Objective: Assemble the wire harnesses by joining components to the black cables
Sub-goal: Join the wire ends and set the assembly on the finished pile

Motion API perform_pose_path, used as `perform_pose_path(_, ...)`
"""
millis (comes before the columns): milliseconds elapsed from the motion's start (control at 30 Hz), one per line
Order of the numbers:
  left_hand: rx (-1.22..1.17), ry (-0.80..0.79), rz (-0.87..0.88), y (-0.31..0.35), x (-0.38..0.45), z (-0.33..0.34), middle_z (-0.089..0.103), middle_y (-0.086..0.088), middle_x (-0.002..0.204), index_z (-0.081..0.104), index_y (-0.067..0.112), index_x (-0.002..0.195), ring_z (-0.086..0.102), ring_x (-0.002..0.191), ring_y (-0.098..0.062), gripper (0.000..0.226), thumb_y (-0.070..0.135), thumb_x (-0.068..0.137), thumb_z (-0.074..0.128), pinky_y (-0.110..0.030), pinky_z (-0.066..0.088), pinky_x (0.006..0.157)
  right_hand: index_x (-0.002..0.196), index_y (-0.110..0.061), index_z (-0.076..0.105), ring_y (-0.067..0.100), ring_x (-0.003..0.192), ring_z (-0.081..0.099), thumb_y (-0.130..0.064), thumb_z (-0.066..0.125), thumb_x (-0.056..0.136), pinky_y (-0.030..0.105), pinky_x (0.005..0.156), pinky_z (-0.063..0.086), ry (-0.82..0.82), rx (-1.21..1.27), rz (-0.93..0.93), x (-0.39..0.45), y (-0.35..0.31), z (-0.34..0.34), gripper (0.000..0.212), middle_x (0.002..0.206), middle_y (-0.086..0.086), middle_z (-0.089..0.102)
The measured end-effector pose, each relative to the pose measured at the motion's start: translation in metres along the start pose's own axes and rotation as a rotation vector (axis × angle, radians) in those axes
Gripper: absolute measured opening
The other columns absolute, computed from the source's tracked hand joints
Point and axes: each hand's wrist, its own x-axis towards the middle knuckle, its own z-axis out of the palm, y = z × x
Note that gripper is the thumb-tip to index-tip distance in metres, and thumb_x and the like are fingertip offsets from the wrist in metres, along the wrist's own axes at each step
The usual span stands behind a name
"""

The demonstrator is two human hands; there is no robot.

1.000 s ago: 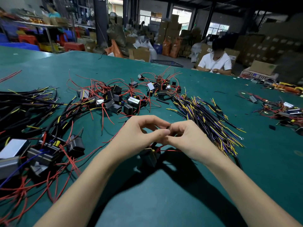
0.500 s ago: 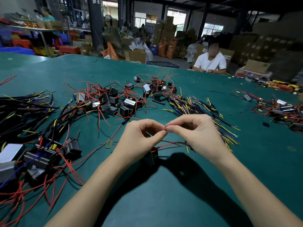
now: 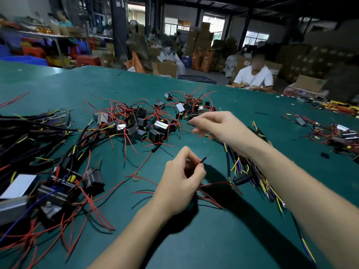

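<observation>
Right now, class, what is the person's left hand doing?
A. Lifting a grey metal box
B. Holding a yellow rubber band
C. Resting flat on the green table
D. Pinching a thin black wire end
D: the left hand has its fingers curled round a thin black wire end that sticks out past the fingertips, held above the green table.

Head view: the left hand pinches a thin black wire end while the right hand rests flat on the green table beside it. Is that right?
Not quite. The head view shows the left hand pinching the thin black wire, but the right hand is raised above the green table, reaching toward the pile of black cables, not resting flat.
</observation>
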Motion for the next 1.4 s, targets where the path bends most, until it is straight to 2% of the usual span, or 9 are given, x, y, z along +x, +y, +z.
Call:
perform_pose_path(167,0.005,0.094,0.035,-0.004,0.001,-0.002,0.05,-0.002,0.05,0.044,0.03,0.075,0.046,0.046,-0.021,0.012,0.026,0.082,0.052,-0.034,0.039,0.047,0.101,-0.017,0.074,0.011,0.077,0.063,-0.027,0.062,0.091,0.024,0.075,0.05,-0.441,-0.648,-0.198,0.059,-0.002,0.057,0.019,0.083,-0.002,0.071)
perform_pose_path(467,-0.004,0.179,0.085,-0.007,0.002,-0.003,0.046,-0.009,0.051,0.041,0.028,0.076,0.042,0.046,-0.032,0.011,0.033,0.08,0.05,-0.043,0.037,0.043,0.101,-0.02,0.069,0.02,0.08,0.051,-0.024,0.056,0.087,0.03,0.061,0.047,-0.387,-1.255,-0.567,0.091,0.014,0.09,0.019,0.095,0.002,0.067)
perform_pose_path(567,-0.006,0.216,0.098,-0.005,0.002,-0.004,0.047,-0.009,0.05,0.04,0.029,0.075,0.043,0.045,-0.031,0.012,0.029,0.082,0.05,-0.044,0.038,0.043,0.093,-0.011,0.07,0.021,0.082,0.058,-0.016,0.058,0.083,0.033,0.067,0.05,-0.299,-0.998,-0.531,0.082,0.009,0.085,0.016,0.09,0.004,0.067)
perform_pose_path(733,0.003,0.251,0.095,-0.006,0.003,-0.005,0.057,-0.007,0.062,0.04,0.023,0.08,0.051,0.055,-0.019,0.013,0.019,0.089,0.048,-0.029,0.044,0.055,0.085,-0.012,0.054,0.009,0.056,0.059,-0.004,0.053,0.093,0.021,0.054,0.044,0.144,0.354,-0.115,0.036,-0.003,0.043,0.011,0.085,0.006,0.071)
perform_pose_path(833,-0.02,0.195,0.021,-0.007,0.003,-0.002,0.067,-0.001,0.075,0.036,0.024,0.085,0.056,0.063,-0.004,0.014,0.018,0.097,0.041,-0.019,0.044,0.064,0.084,-0.014,0.052,0.01,0.053,0.057,-0.009,0.049,0.097,0.018,0.052,0.045,0.318,0.679,-0.003,-0.018,0.014,0.016,0.014,0.079,0.004,0.073)
perform_pose_path(933,-0.093,0.131,-0.074,-0.006,0.002,-0.001,0.071,-0.006,0.082,0.033,0.024,0.088,0.066,0.071,-0.017,0.016,0.017,0.102,0.036,-0.04,0.054,0.072,0.088,-0.012,0.057,0.007,0.052,0.053,-0.007,0.05,0.096,0.014,0.051,0.045,0.391,0.691,0.112,-0.066,0.04,0.008,0.012,0.074,0.003,0.072)
perform_pose_path(1033,-0.124,0.111,-0.089,-0.004,0.001,-0.003,0.072,-0.008,0.081,0.032,0.023,0.088,0.066,0.063,-0.019,0.015,0.019,0.102,0.034,-0.036,0.053,0.066,0.092,-0.012,0.065,0.003,0.049,0.047,-0.005,0.053,0.095,0.011,0.049,0.038,0.318,0.373,0.169,-0.085,0.058,0.01,0.014,0.069,0.0,0.068)
perform_pose_path(1200,-0.09,0.142,-0.091,-0.001,0.001,-0.006,0.073,-0.006,0.081,0.032,0.022,0.09,0.067,0.07,-0.021,0.013,0.02,0.103,0.032,-0.037,0.053,0.071,0.093,-0.02,0.068,0.015,0.062,0.05,-0.017,0.066,0.087,0.029,0.065,0.043,0.132,-0.18,0.028,-0.089,0.061,0.016,0.007,0.072,0.011,0.063)
perform_pose_path(1400,-0.068,0.073,-0.075,0.004,-0.001,-0.006,0.074,0.0,0.083,0.032,0.026,0.091,0.04,0.056,-0.029,0.013,0.038,0.094,0.034,-0.056,0.048,0.068,0.078,-0.016,0.069,0.005,0.052,0.043,-0.015,0.074,0.082,0.016,0.052,0.033,0.245,-0.281,-0.158,-0.089,0.061,0.024,0.006,0.06,-0.001,0.058)
